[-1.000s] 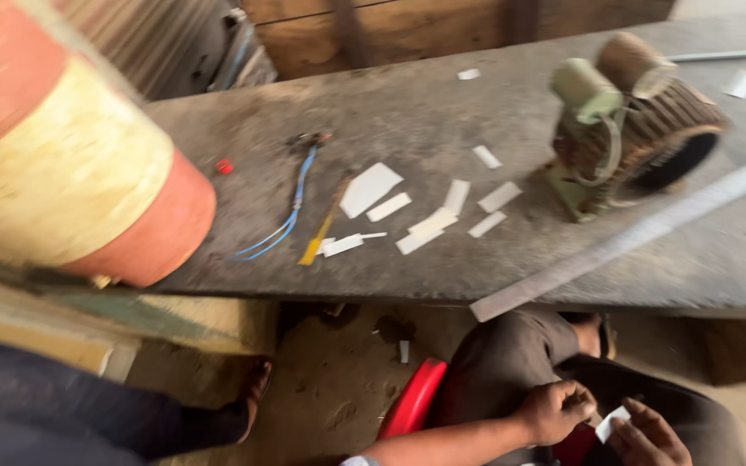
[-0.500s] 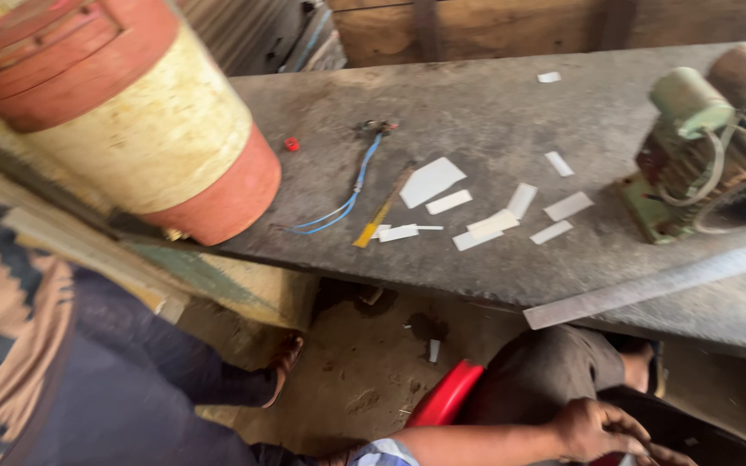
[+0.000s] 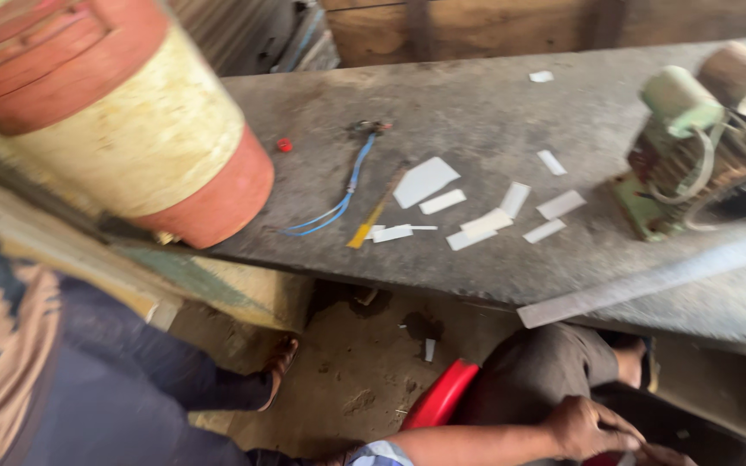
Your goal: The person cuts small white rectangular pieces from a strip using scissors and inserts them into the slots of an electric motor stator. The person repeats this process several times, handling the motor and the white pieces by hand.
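Left hand [image 3: 589, 427], lower right, fingers curled over dark tub rim [image 3: 692, 423]; right hand barely visible, grip unclear. White strips [image 3: 485, 223] scattered on tabletop [image 3: 477, 112].

Grey bench [image 3: 494, 112]: paper strips [image 3: 485, 223], motor [image 3: 701, 142]

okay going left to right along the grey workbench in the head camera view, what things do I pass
Big red and cream drum → small red cap → blue wires → yellow-handled tool → scattered white paper strips → green motor.
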